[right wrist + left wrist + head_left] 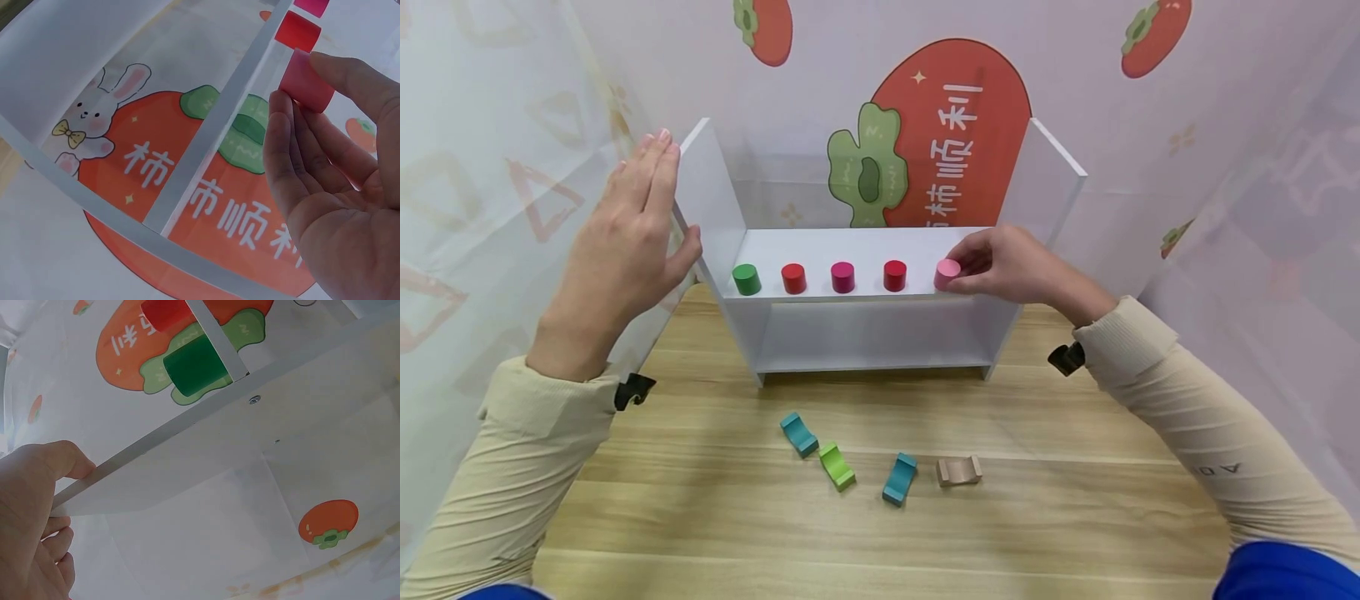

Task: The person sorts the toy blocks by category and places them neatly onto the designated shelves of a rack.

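My right hand (1011, 265) pinches a pink cylinder (306, 81) between thumb and fingers at the right end of the white shelf's upper board (850, 242). Along the same board's front stand a green cylinder (747, 280), a red cylinder (793, 279), a magenta cylinder (843, 278) and a darker red cylinder (894, 276), spaced apart in a row. My left hand (625, 229) grips the shelf's left side panel (169, 469), thumb at its front edge and the other fingers on its outer face.
On the wooden table (737, 517) before the shelf lie two teal curved blocks (799, 435) (899, 479), a lime green one (837, 467) and a brown one (958, 472). The lower board (872, 367) sits close above the table. Printed cloth (1187, 167) hangs behind and at both sides.
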A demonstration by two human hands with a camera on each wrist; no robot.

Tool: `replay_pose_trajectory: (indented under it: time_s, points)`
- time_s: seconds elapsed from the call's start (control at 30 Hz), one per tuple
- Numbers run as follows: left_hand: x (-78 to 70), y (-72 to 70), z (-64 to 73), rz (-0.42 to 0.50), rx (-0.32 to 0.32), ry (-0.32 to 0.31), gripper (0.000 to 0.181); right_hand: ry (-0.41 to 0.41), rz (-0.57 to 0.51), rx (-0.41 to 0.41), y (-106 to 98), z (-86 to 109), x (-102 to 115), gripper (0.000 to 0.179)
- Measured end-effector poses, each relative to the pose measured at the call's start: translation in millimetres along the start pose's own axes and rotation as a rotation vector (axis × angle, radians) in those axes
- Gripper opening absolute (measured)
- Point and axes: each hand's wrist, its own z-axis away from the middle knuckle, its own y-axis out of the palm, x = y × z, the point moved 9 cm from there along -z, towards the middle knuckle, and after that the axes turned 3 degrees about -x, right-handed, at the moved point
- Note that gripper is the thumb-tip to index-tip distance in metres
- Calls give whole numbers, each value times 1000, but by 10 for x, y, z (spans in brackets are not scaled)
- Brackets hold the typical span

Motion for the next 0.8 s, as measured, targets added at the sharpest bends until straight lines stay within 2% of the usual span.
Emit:
replay_pose_trajectory:
  time_s: [0.6,0.8]
  points:
    - [-1,6,4,2,-1,1,80,28,31,23,69,-118,-138,30]
    - [7,15,4,-3,1,-2,80,32,28,-9,-15,-85,-100,41]
